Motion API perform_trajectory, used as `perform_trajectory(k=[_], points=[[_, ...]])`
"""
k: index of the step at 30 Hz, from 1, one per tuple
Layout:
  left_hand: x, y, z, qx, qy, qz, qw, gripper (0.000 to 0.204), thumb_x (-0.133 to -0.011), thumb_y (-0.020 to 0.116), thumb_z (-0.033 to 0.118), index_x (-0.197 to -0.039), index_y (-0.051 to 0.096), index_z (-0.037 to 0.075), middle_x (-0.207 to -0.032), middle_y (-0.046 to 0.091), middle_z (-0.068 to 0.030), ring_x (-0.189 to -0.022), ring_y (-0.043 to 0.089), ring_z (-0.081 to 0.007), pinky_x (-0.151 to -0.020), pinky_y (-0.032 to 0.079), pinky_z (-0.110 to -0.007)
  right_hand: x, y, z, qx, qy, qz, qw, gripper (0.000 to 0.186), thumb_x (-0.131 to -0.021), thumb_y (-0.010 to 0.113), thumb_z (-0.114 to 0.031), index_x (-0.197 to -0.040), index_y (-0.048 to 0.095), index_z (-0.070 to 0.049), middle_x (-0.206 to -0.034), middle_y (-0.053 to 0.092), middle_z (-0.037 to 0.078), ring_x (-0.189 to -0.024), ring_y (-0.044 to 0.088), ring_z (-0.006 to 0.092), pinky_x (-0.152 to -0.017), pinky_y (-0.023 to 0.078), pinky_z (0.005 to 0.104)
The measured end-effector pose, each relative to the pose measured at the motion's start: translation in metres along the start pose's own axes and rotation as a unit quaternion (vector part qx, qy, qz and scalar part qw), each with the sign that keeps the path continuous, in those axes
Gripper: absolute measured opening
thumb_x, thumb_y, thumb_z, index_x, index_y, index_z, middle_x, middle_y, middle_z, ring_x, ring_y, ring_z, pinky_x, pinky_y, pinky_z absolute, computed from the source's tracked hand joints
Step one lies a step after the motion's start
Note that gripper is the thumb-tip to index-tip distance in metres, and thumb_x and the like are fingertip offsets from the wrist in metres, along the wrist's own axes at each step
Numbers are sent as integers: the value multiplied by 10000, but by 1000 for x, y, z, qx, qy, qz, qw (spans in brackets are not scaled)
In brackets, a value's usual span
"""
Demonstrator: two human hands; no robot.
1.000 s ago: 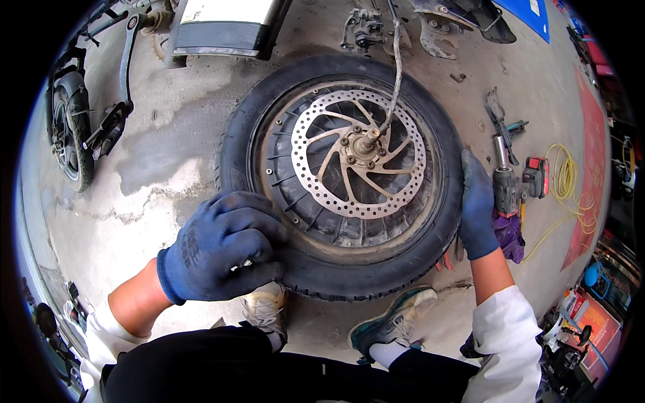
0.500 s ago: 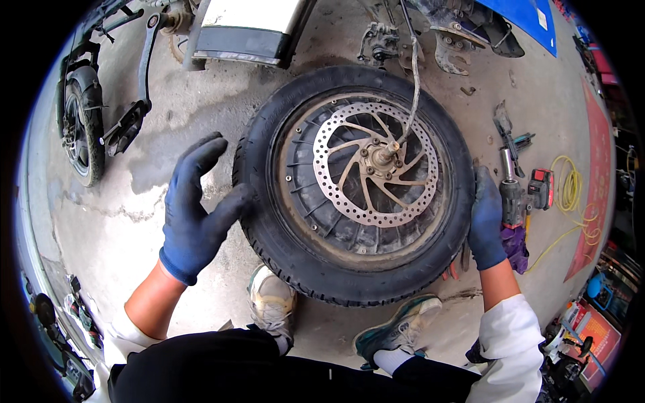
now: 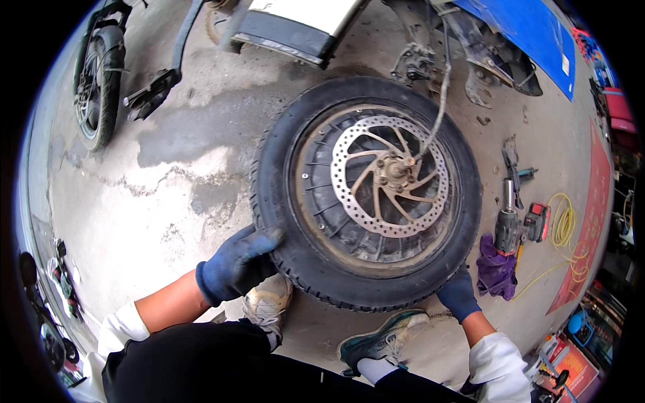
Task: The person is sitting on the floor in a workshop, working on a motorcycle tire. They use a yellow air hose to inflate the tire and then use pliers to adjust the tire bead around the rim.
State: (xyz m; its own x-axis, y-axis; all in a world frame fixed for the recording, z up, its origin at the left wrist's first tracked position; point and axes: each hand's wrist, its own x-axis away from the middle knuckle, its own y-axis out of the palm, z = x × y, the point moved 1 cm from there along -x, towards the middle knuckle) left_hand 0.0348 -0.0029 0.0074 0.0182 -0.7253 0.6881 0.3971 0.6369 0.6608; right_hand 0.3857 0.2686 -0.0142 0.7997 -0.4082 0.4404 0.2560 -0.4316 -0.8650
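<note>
A hub-motor wheel (image 3: 316, 269) with a black tyre lies in front of me, its axle side up. On its hub sits a drilled brake disc (image 3: 388, 228), and a dirty cable (image 3: 444, 97) runs from the axle up to the vehicle. My left hand (image 3: 242, 263), in a blue glove with a dark palm, grips the tyre's near left edge with the thumb on the sidewall. Gloved the same way, my right hand (image 3: 459, 294) holds the tyre's near right edge from below; its fingers are hidden under the rubber.
Beyond the wheel are a white-and-grey vehicle part (image 3: 289, 30), a brake caliper (image 3: 413, 64) and a blue panel (image 3: 531, 33). A power tool (image 3: 508, 228), a red battery (image 3: 537, 221), a purple cloth (image 3: 496, 269) and a yellow hose (image 3: 564, 225) lie right. Another tyre (image 3: 107, 87) stands far left.
My left hand has come in from beside the tyre and closed on its near left edge. My right hand has slid nearer along the rim and under it. The view has shifted.
</note>
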Motion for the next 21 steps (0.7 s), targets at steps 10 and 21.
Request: perform_trajectory(k=[10, 21], points=[[7, 6, 1, 3, 35, -103, 994, 565, -899, 609, 86, -1387, 354, -41, -1289, 540, -139, -1205, 503, -199, -1060, 385, -355, 19, -210, -60, -520, 363, -237, 736, 378, -805, 560, -93, -1171, 523, -5, -816, 631, 109, -572, 574, 147, -508, 454, 271], [2, 9, 1, -47, 67, -98, 992, 586, -855, 676, 68, -1360, 392, -19, -1258, 562, -111, -1144, 530, -172, -1013, 419, -339, -55, -177, -192, -140, -133, -167, 967, 503, -817, 660, -70, -1276, 476, 21, -892, 627, 198, -752, 630, 326, -676, 491, 382]])
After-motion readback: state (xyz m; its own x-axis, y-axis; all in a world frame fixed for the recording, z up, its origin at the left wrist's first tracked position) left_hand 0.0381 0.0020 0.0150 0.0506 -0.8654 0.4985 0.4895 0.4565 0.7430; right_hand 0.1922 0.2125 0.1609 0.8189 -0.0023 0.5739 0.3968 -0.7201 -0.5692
